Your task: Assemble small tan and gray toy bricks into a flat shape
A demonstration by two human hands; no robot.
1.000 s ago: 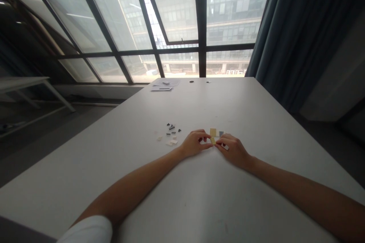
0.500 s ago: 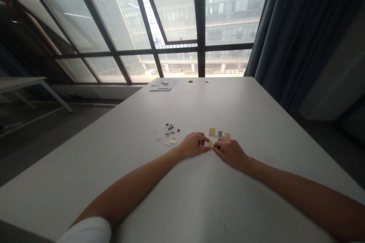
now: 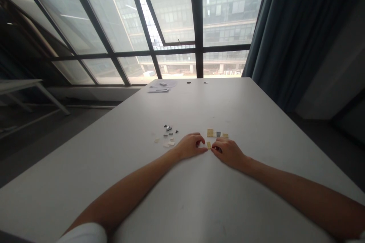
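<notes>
A small flat yellow studded piece, like a toy building plate (image 3: pixel 208 145), is between my two hands. My left hand (image 3: pixel 190 146) is at its left, thumb and index finger apart, the thumb tip close to the piece's lower edge. On the other side my right hand (image 3: pixel 229 152) has thumb and index finger pinched together at the piece's right edge; its other fingers are curled under and partly hidden. Just beyond the hands lies a strip of joined pieces (image 3: pixel 218 133), yellow at both ends with white and dark grey in the middle.
Several small dark pieces (image 3: pixel 169 129) and several cream flat pieces (image 3: pixel 171 143) lie scattered left of my left hand. Papers (image 3: pixel 158 89) with small items on them are at the white table's far left corner. A dark round spot (image 3: pixel 188 82) shows near the far edge.
My left fingertips have opened away from the small yellow piece, which sits more upright in view. The right hand stays at its edge. The whole view has shifted slightly.
</notes>
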